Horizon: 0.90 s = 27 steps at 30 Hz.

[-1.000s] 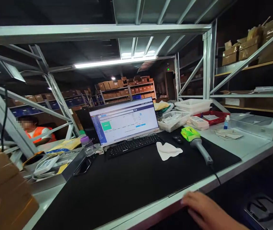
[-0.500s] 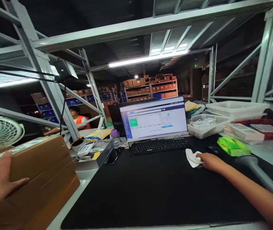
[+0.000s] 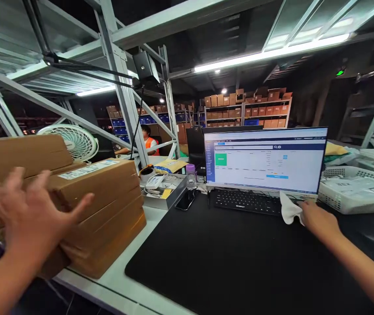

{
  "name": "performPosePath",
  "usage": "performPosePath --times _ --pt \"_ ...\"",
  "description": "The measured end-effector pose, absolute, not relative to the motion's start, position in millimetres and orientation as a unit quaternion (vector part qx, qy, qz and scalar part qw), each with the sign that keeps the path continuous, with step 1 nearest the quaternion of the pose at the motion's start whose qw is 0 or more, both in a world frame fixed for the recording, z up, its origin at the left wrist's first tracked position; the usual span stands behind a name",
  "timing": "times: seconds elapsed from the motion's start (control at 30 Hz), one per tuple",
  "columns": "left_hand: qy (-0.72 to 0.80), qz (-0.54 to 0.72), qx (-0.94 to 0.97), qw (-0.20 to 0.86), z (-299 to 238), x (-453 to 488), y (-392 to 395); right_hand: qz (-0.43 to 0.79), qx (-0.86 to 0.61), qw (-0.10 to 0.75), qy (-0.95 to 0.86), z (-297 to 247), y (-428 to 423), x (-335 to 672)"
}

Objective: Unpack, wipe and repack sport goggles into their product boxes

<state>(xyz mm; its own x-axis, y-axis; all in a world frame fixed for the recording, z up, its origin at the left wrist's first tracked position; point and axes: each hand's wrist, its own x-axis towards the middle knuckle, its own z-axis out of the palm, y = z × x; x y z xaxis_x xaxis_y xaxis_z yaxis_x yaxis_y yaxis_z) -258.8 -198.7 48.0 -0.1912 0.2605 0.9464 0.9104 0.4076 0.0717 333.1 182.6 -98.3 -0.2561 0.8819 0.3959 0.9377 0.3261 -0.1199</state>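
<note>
My left hand [image 3: 34, 208] is spread open in front of stacked cardboard boxes [image 3: 99, 192]; I cannot tell whether its fingertips touch them. A white label [image 3: 88, 169] lies on the top box. My right hand [image 3: 319, 218] is closed on a white tissue [image 3: 290, 209], which hangs loosely by the right end of the black keyboard [image 3: 244, 201], near the monitor's [image 3: 265, 162] lower right corner. Beneath is a black desk mat [image 3: 222, 258].
A phone [image 3: 185, 200], a purple-capped bottle [image 3: 191, 175] and a grey tray [image 3: 160, 199] of small items stand left of the keyboard. At right is a white basket [image 3: 357, 203]. A fan [image 3: 78, 142] is behind the boxes. Beyond the rack, a person in an orange vest [image 3: 150, 144] is visible.
The view has swung left, bringing more boxes into sight. My right hand has carried the tissue toward the monitor's base. My left hand stays by the boxes, fingers spread.
</note>
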Motion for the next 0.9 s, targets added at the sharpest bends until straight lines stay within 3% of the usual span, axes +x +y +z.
performPosePath --times 0.13,0.27,0.37,0.6,0.8,0.9 --pt "-0.587 -0.216 -0.59 0.51 -6.0 -216.2 -173.9 0.009 -0.461 0.183 -0.868 -111.6 141.2 258.5" --pt "-0.586 -0.286 -0.588 0.48 -52.1 -193.0 -118.0 0.124 -0.271 0.146 -0.943 -130.7 78.7 147.1" --pt "-0.626 -0.277 -0.592 0.425 -93.3 -187.1 -77.5 0.164 -0.21 0.141 -0.954 -142.6 44.7 73.5" --pt "-0.712 -0.32 -0.551 0.295 -174.5 -226.3 -43.7 0.122 -0.214 0.122 -0.961 -151.4 31.8 13.5" --pt "-0.764 -0.371 -0.501 0.167 -198.0 -264.5 -28.0 0.036 -0.196 0.082 -0.977 -143.2 9.3 2.9" --pt "-0.772 -0.364 -0.509 0.111 -202.1 -270.7 -24.6 0.046 -0.113 0.064 -0.99 -150.9 -32.2 -19.5"
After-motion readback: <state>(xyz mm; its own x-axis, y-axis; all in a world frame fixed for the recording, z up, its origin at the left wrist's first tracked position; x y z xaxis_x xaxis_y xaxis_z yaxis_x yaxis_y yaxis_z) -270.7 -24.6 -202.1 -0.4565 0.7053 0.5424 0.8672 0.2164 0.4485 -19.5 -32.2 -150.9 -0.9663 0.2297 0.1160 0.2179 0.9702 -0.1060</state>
